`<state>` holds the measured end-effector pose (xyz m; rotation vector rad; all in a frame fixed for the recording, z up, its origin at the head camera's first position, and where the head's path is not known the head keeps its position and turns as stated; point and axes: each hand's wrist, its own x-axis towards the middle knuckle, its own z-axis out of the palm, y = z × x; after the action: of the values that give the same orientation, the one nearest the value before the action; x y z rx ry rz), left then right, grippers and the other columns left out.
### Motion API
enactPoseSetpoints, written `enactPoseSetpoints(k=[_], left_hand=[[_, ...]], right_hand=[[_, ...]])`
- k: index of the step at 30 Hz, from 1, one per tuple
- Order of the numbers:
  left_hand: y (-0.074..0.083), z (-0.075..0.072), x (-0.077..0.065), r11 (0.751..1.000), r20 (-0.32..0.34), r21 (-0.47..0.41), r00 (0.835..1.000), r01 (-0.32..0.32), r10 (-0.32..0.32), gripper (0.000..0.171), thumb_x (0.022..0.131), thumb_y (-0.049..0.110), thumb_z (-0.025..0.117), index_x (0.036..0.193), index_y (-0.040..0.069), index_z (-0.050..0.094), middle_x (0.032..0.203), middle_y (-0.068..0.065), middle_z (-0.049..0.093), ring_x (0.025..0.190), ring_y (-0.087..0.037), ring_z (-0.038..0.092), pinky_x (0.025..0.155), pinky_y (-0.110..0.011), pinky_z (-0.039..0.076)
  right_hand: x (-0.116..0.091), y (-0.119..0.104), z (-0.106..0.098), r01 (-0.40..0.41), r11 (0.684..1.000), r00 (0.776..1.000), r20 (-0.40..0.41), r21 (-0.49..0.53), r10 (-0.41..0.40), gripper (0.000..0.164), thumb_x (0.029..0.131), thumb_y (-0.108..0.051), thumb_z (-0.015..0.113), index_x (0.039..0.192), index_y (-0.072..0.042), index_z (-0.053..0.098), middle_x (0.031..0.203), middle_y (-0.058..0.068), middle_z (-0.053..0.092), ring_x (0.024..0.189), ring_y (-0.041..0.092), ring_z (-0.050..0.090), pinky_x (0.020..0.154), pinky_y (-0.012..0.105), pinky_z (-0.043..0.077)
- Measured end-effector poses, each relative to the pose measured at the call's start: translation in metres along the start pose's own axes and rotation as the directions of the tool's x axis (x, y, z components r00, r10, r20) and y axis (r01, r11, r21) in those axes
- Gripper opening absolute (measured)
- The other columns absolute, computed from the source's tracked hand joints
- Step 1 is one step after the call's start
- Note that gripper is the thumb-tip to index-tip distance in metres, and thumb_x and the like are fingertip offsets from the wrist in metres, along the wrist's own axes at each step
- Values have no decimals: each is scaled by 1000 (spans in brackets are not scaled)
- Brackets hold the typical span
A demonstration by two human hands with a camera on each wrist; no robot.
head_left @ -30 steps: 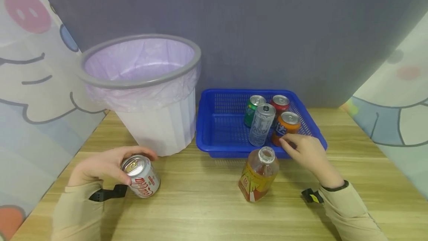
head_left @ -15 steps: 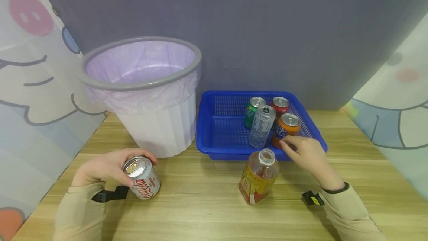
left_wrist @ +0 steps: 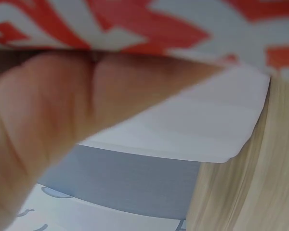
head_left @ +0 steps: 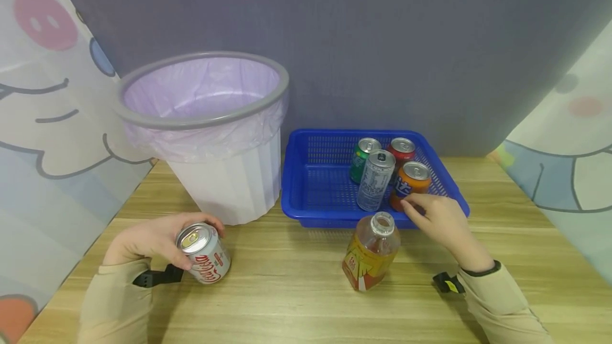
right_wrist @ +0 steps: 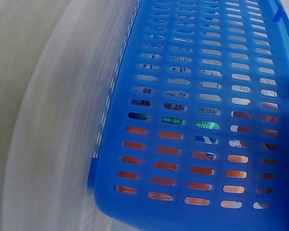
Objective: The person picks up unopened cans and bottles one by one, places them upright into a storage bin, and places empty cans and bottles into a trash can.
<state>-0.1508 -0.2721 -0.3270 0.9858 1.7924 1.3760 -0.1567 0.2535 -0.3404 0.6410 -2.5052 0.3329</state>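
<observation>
My left hand (head_left: 158,238) curves round a white-and-red Coca-Cola can (head_left: 209,261), thumb on the near side and fingers round the far side. In the left wrist view the can's red print (left_wrist: 149,24) fills the top, above the fingers (left_wrist: 53,101). My right hand (head_left: 442,222) lies at the front rim of a blue basket (head_left: 311,216), its fingers loosely curled in front of an orange can (head_left: 415,177). Also in the basket stand a silver can (head_left: 374,185), a green can (head_left: 358,166) and a red can (head_left: 401,147). The right wrist view shows the basket's slotted side (right_wrist: 192,48), with the right fingers hidden.
An uncapped plastic bottle (head_left: 370,254) with a yellow label and some amber drink stands between my hands, just before the basket. Behind the left hand rises a white bin (head_left: 234,185) with a grey rim and a purplish liner. A grey panel (head_left: 382,41) closes off the back.
Both hands keep their places, the left on the Coca-Cola can and the right at the basket rim. The head view shifts slightly; the cans, bottle and basket stay put.
</observation>
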Motion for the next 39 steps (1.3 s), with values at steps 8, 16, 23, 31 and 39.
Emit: enactPoseSetpoints(k=[8,16,23,31,39], left_hand=[[1,4,-1,991,-48,131,999,-4,10,53,75,-4,70,122,-3,45,111,-7,59,98,-16,61,83,-31,53],[3,7,7,970,-186,239,983,34,12,45,78,-1,71,119,-1,51,102,-4,64,91,-12,63,76,-32,56],[6,10,13,954,-323,292,946,73,26,40,77,3,73,114,4,56,98,-4,64,87,-10,63,67,-35,58],[16,15,19,896,-488,422,867,136,99,38,75,8,76,111,10,61,97,-4,64,85,-6,61,65,-29,55],[22,21,30,881,-575,447,805,157,148,38,74,9,77,110,8,64,100,3,65,86,-4,60,68,-27,54]], right_hand=[[0,1,1,9,1000,1000,-13,-7,-9,4,80,-16,70,77,-15,67,66,-6,63,52,6,48,47,26,39],[-1,2,2,14,1000,1000,-17,-3,-14,5,81,-17,70,77,-17,67,65,-8,62,51,4,45,46,25,36],[0,1,1,16,1000,1000,-18,-4,-16,4,80,-16,70,77,-15,67,65,-6,62,51,4,45,47,24,36],[0,1,1,14,1000,1000,-7,-6,-14,6,81,-15,69,76,-15,66,62,-7,59,50,1,40,47,22,33],[1,1,0,15,1000,1000,-13,2,-15,6,81,-15,69,76,-16,66,64,-7,61,51,2,42,46,23,34]])
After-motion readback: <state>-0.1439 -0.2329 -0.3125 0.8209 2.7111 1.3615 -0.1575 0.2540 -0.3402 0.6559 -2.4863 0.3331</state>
